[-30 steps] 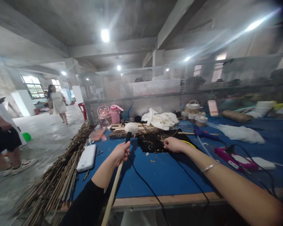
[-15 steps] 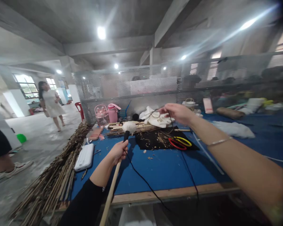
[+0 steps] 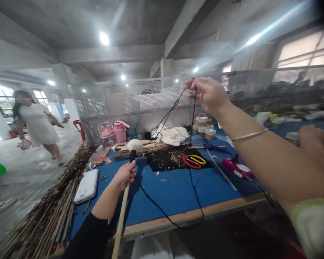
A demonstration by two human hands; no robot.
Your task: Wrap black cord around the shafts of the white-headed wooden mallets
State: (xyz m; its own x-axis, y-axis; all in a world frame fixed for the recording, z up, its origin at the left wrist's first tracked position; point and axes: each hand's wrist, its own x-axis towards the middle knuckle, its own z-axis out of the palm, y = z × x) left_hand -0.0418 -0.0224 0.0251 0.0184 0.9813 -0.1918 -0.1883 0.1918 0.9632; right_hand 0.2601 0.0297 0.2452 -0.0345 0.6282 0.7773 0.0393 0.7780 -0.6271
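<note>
My left hand (image 3: pixel 126 175) is wrapped round a pale wooden stick (image 3: pixel 121 223) just below its black-wrapped neck and white rounded head (image 3: pixel 135 145). A black cord (image 3: pixel 162 212) runs from beside that hand, droops past the table's front edge and rises to my right hand (image 3: pixel 205 92). Raised above the table, my right hand pinches the cord, whose looped part hangs down to the left toward a white cloth (image 3: pixel 172 135). Scissors with red and yellow handles (image 3: pixel 193 161) lie on a black cloth (image 3: pixel 162 160) strewn with shavings.
Bundled dry stalks (image 3: pixel 62 201) line the table's left side, near a white power bank (image 3: pixel 86 185). Pink bottle (image 3: pixel 120 133) and mesh screen (image 3: pixel 97 104) stand behind. At right are a purple device (image 3: pixel 237 169) and another person's hand (image 3: pixel 313 138). A person in white (image 3: pixel 37 122) walks at left.
My right hand has risen, lifting the black cord and its loops off the white cloth area. The view has turned right, bringing in the purple device and another person's hand.
</note>
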